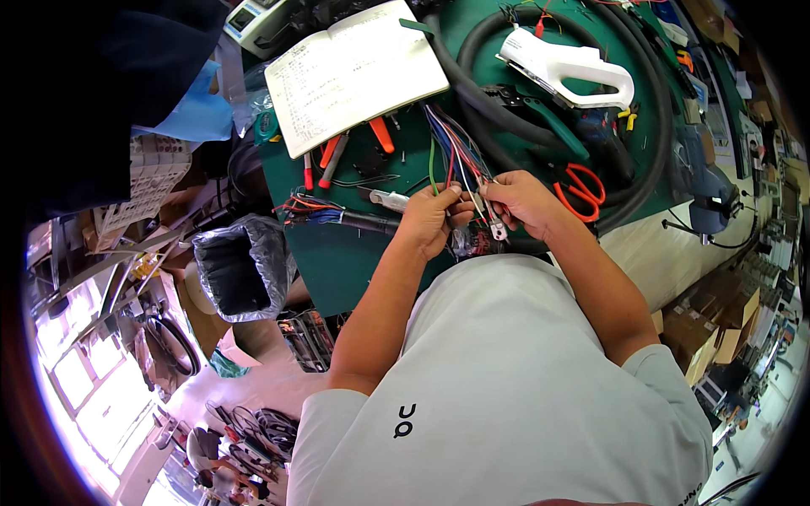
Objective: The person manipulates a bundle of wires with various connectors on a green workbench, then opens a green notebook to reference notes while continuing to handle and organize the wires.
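A fanned bundle of coloured wires (447, 139) runs down between my hands at the bench's near edge. My left hand (432, 215) has fingers curled on the wires, thumb near the green and red ones. My right hand (519, 202) pinches the wires from the other side; exactly which ones is unclear. A silver metal lug or terminal (498, 228) hangs just below my right fingers. To the left lie a utility knife (387, 199) and another sheathed cable (363, 221) with bare coloured ends. Red-handled scissors (580, 192) rest right of my right hand.
An open notebook (354, 80) covers the back left of the green mat (329, 261). Behind the wires are coiled black hose (658, 110), a white tool (569, 72), green crimpers (553, 122) and a drill (612, 148). A lined bin (240, 270) stands left; people (215, 455) are at lower left.
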`<action>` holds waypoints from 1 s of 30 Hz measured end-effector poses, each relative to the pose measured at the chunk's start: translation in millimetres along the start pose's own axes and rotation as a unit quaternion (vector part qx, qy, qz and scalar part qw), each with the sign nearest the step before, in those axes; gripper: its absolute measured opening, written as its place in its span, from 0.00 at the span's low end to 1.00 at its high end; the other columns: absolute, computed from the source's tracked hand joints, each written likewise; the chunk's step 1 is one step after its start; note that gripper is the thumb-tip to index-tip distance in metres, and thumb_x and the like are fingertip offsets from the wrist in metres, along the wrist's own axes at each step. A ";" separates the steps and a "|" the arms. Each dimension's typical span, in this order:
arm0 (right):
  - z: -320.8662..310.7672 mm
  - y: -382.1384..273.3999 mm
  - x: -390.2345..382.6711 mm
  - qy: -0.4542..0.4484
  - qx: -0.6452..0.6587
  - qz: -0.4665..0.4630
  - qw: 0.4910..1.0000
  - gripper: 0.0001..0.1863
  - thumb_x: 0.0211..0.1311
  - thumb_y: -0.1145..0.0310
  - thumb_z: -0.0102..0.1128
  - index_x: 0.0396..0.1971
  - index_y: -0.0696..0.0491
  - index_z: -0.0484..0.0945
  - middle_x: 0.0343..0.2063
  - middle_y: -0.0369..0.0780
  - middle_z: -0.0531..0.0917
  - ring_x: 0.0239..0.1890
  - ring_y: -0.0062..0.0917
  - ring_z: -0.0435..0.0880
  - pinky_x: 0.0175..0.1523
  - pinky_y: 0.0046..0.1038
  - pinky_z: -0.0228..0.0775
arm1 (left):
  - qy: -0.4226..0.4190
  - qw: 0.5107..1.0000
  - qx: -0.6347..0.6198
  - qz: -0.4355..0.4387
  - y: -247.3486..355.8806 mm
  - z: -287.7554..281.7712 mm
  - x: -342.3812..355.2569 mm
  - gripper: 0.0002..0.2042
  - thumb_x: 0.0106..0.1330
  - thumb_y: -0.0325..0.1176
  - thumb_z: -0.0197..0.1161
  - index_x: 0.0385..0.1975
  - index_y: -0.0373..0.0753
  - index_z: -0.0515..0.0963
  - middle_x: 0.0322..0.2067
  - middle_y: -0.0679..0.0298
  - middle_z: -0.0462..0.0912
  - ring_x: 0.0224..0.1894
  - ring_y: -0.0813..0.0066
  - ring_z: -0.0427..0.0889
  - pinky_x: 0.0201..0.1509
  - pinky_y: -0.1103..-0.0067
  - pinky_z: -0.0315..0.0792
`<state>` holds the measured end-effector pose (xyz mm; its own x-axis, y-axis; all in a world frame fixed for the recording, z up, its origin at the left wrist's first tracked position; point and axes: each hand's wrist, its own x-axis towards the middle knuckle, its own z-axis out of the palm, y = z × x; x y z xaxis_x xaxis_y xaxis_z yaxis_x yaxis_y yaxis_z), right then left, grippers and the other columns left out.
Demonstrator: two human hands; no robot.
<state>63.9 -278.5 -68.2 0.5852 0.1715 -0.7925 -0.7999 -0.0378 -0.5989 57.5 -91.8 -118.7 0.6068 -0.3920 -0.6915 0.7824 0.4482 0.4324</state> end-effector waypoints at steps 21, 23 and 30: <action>-7.2 0.7 0.9 -0.003 0.000 0.001 1.000 0.11 0.60 0.65 0.60 0.21 0.53 0.73 0.15 0.32 0.72 0.15 0.15 0.69 0.19 0.20 0.57 | 0.012 0.994 0.105 0.012 7.1 6.2 -14.6 0.14 0.71 0.28 0.47 0.52 0.27 0.67 0.41 0.55 0.80 0.35 0.73 0.83 0.41 0.77 0.80; -8.1 1.6 1.8 -0.001 0.003 0.000 1.000 0.11 0.60 0.65 0.61 0.21 0.53 0.74 0.15 0.31 0.73 0.14 0.14 0.68 0.18 0.20 0.57 | 0.014 0.989 0.147 0.028 8.2 8.4 -15.9 0.17 0.70 0.27 0.48 0.55 0.26 0.64 0.40 0.55 0.81 0.33 0.74 0.82 0.39 0.78 0.80; -8.1 4.6 3.7 -0.003 0.009 -0.006 1.000 0.11 0.61 0.65 0.61 0.21 0.52 0.74 0.14 0.30 0.73 0.12 0.13 0.68 0.16 0.18 0.57 | 0.108 0.887 0.422 0.154 -2.3 9.0 -15.1 0.29 0.60 0.26 0.60 0.60 0.27 0.57 0.36 0.55 0.80 0.32 0.70 0.82 0.38 0.78 0.76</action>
<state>63.5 -286.0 -74.9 0.5946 0.1770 -0.7843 -0.7948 -0.0182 -0.6066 47.8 -94.1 -104.0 0.8400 -0.1509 -0.5211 0.4664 -0.2896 0.8358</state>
